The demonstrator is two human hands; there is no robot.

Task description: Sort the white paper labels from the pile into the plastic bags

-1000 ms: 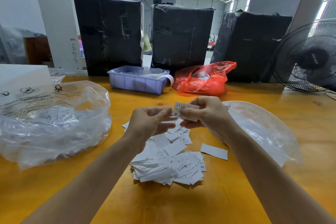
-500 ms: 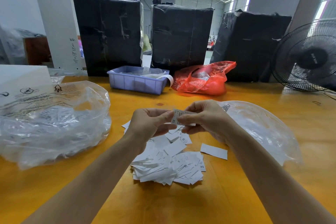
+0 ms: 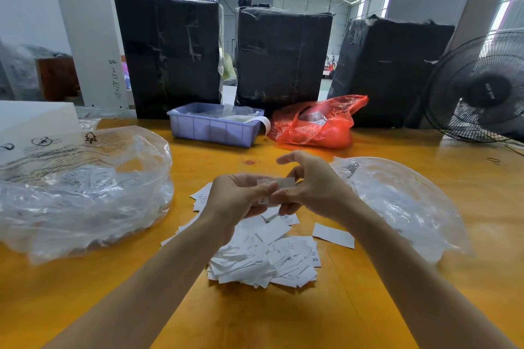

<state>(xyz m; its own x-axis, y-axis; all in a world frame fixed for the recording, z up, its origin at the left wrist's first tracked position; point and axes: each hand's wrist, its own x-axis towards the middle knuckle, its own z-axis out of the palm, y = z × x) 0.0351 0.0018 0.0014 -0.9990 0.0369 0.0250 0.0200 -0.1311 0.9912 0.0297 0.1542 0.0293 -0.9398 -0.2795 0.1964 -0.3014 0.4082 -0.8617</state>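
Note:
A pile of white paper labels (image 3: 266, 255) lies on the yellow table in front of me. Above it, my left hand (image 3: 235, 201) and my right hand (image 3: 312, 190) meet and pinch a small white label (image 3: 279, 182) between thumbs and fingers. A second label shows under my left thumb. A large clear plastic bag (image 3: 82, 190) with labels inside sits to the left. Another clear plastic bag (image 3: 402, 201) lies to the right, just past my right hand. One loose label (image 3: 333, 235) lies between the pile and the right bag.
At the back stand a blue plastic bin (image 3: 212, 129), a red plastic bag (image 3: 314, 126) and three black wrapped bales (image 3: 170, 51). A black fan (image 3: 482, 88) stands at the far right. A white box (image 3: 34, 119) sits behind the left bag.
My right hand has lowered the label toward my left hand and turned it flatter. Both hands have come closer together over the pile.

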